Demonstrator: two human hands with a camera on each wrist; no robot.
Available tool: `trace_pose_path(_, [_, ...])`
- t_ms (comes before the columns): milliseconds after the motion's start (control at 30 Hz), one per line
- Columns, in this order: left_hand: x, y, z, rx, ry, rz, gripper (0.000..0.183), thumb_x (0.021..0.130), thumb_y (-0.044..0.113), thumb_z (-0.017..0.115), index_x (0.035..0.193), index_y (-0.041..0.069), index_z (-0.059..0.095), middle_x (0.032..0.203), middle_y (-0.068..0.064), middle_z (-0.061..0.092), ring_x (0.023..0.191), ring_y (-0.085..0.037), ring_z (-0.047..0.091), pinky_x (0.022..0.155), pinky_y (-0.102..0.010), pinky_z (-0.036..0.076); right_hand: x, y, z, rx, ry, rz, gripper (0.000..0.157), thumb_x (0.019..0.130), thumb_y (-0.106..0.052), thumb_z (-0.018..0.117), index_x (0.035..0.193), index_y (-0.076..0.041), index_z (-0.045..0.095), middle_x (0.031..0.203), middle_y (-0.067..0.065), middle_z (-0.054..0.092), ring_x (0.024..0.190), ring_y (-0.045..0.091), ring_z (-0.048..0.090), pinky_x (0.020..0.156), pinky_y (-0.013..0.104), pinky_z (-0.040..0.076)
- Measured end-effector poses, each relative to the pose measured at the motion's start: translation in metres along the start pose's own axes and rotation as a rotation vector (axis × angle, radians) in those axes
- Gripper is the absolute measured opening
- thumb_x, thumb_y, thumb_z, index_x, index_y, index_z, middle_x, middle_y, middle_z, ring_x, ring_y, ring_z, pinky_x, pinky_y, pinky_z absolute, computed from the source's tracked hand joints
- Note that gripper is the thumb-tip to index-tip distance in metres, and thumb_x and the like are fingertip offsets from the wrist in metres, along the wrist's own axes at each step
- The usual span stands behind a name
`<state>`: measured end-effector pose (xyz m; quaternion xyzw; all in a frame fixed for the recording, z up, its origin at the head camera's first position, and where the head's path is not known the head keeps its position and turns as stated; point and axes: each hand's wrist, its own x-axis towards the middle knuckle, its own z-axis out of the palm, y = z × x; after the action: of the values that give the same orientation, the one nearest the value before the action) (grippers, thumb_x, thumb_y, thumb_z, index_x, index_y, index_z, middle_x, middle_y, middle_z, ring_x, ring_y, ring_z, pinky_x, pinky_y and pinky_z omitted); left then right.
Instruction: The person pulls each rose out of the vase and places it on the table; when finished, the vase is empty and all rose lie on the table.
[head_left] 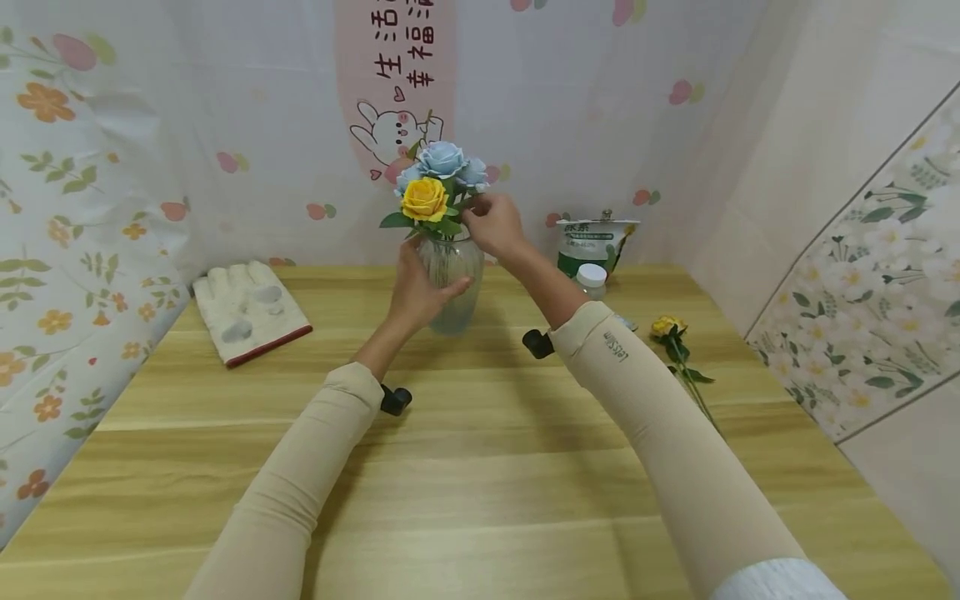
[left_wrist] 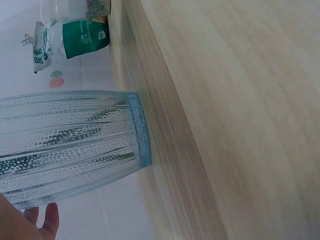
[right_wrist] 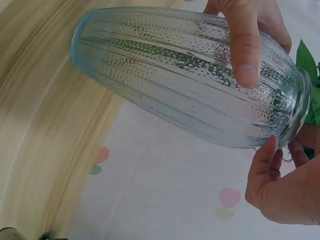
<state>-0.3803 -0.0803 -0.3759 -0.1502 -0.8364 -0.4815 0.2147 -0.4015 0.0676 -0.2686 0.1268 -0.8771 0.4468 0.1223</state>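
Note:
A clear ribbed glass vase (head_left: 452, 287) stands upright on the table, with a yellow rose (head_left: 424, 200) and several light blue roses (head_left: 441, 158) above its mouth. My left hand (head_left: 422, 287) grips the vase from the left; its thumb (right_wrist: 246, 62) lies across the glass in the right wrist view. At the vase's mouth, my right hand (head_left: 495, 223) has curled fingers among the stems and leaves, just under the blue rose (head_left: 474, 173) on the right. It pinches a flower stem there, largely hidden by the fingers. In the right wrist view one fingertip (right_wrist: 271, 142) is beside the rim.
White work gloves (head_left: 251, 310) with a red cuff edge lie at the left. Back right stand a green and white bag (head_left: 592, 247) with a clip and a white-capped jar (head_left: 592, 279). Another yellow rose (head_left: 670, 327) lies on the table at the right.

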Motion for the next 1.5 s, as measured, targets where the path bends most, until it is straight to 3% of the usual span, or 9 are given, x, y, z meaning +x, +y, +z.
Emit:
trace_pose_path(200, [-0.002, 0.0, 0.004, -0.003, 0.014, -0.024, 0.105, 0.078, 0.045, 0.083, 0.15, 0.007, 0.017, 0.153, -0.017, 0.028, 0.142, -0.032, 0.031, 0.115, -0.048, 0.029, -0.004, 0.003, 0.001, 0.067, 0.042, 0.015, 0.022, 0.097, -0.008, 0.056, 0.111, 0.004, 0.067, 0.111, 0.018, 0.066, 0.103, 0.027, 0.06, 0.086, 0.035, 0.05])
trace_pose_path(500, [0.003, 0.005, 0.002, 0.003, 0.008, 0.007, 0.106, 0.078, 0.04, 0.084, 0.15, 0.005, 0.015, 0.152, -0.018, 0.029, 0.142, -0.032, 0.032, 0.115, -0.045, 0.028, -0.019, 0.0, -0.01, 0.119, 0.108, -0.178, 0.022, 0.1, -0.015, 0.057, 0.111, 0.001, 0.066, 0.111, 0.015, 0.067, 0.102, 0.027, 0.065, 0.086, 0.034, 0.052])
trace_pose_path(733, [0.003, 0.006, -0.001, -0.002, -0.021, -0.046, 0.11, 0.078, 0.049, 0.08, 0.153, 0.009, 0.011, 0.15, -0.016, 0.029, 0.141, -0.031, 0.033, 0.114, -0.048, 0.03, -0.027, -0.001, -0.012, 0.273, 0.138, -0.235, 0.018, 0.101, -0.018, 0.056, 0.108, -0.003, 0.062, 0.101, 0.016, 0.072, 0.088, 0.027, 0.068, 0.066, 0.032, 0.055])
trace_pose_path(900, [0.002, 0.004, -0.001, -0.04, -0.005, -0.039, 0.106, 0.077, 0.044, 0.083, 0.151, 0.008, 0.015, 0.151, -0.016, 0.03, 0.139, -0.031, 0.034, 0.113, -0.047, 0.031, -0.034, 0.0, -0.013, 0.324, 0.086, -0.238, 0.021, 0.102, -0.02, 0.056, 0.113, -0.003, 0.061, 0.1, 0.015, 0.072, 0.084, 0.03, 0.067, 0.058, 0.035, 0.055])
trace_pose_path(1067, [0.001, 0.001, 0.0, -0.047, 0.001, -0.027, 0.105, 0.077, 0.04, 0.084, 0.15, 0.006, 0.017, 0.151, -0.017, 0.03, 0.14, -0.031, 0.033, 0.114, -0.045, 0.029, -0.039, 0.005, -0.01, 0.368, 0.042, -0.243, 0.025, 0.095, -0.009, 0.064, 0.116, 0.002, 0.056, 0.101, 0.015, 0.066, 0.086, 0.025, 0.066, 0.059, 0.026, 0.053])
trace_pose_path(1167, [0.001, 0.0, 0.001, -0.037, -0.002, -0.032, 0.107, 0.077, 0.042, 0.084, 0.151, 0.006, 0.016, 0.152, -0.017, 0.029, 0.141, -0.031, 0.031, 0.115, -0.045, 0.028, -0.039, 0.007, -0.008, 0.347, 0.051, -0.25, 0.029, 0.093, -0.003, 0.067, 0.118, 0.004, 0.055, 0.101, 0.017, 0.066, 0.084, 0.023, 0.064, 0.063, 0.024, 0.052])
trace_pose_path(1367, [0.0, -0.001, 0.001, -0.042, 0.003, -0.023, 0.107, 0.077, 0.041, 0.085, 0.151, 0.006, 0.015, 0.152, -0.018, 0.028, 0.142, -0.032, 0.03, 0.116, -0.047, 0.027, -0.04, 0.009, -0.008, 0.35, 0.077, -0.246, 0.025, 0.096, -0.003, 0.063, 0.118, 0.007, 0.057, 0.102, 0.024, 0.068, 0.087, 0.032, 0.066, 0.066, 0.025, 0.052])
trace_pose_path(1500, [0.0, -0.002, 0.001, -0.04, 0.009, -0.015, 0.107, 0.077, 0.04, 0.085, 0.151, 0.005, 0.016, 0.152, -0.019, 0.028, 0.142, -0.033, 0.031, 0.115, -0.047, 0.028, -0.041, 0.009, -0.008, 0.329, 0.073, -0.202, 0.019, 0.098, -0.008, 0.06, 0.112, 0.004, 0.056, 0.1, 0.016, 0.062, 0.094, 0.032, 0.068, 0.07, 0.027, 0.055])
